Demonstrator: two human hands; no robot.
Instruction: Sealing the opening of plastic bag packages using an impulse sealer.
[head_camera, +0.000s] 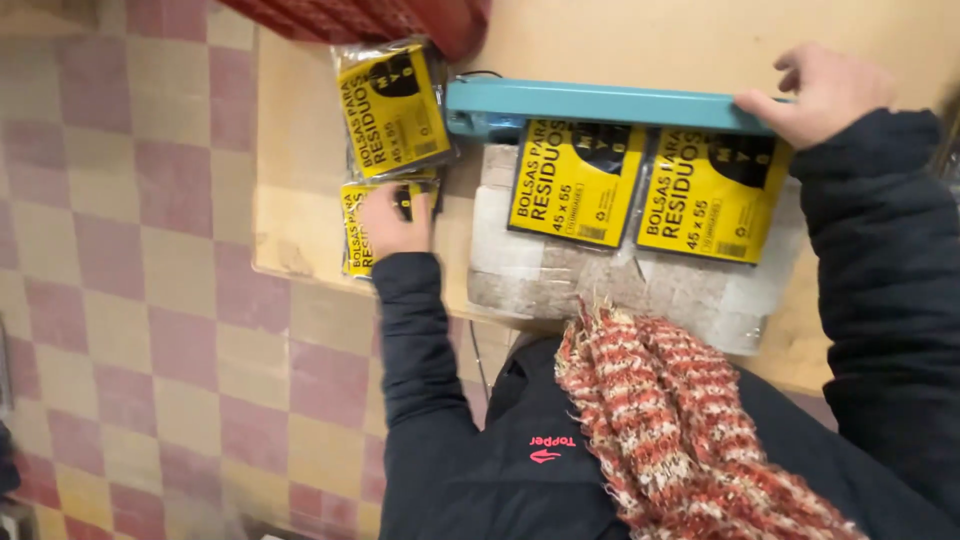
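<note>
While the right hand (825, 92) presses the teal sealer bar (600, 103) down on two yellow-labelled packets (577, 181), the left hand (393, 222) lies open on a finished packet (360, 235), so lifting the bar seems next.

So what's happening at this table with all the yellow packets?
A person stands at a wooden table. Their right hand presses on the end of a teal bar-shaped tool, with two yellow-and-black packets tucked under its edge, side by side. Their left hand rests on another yellow packet near the table's left edge, just below one more packet.
</note>
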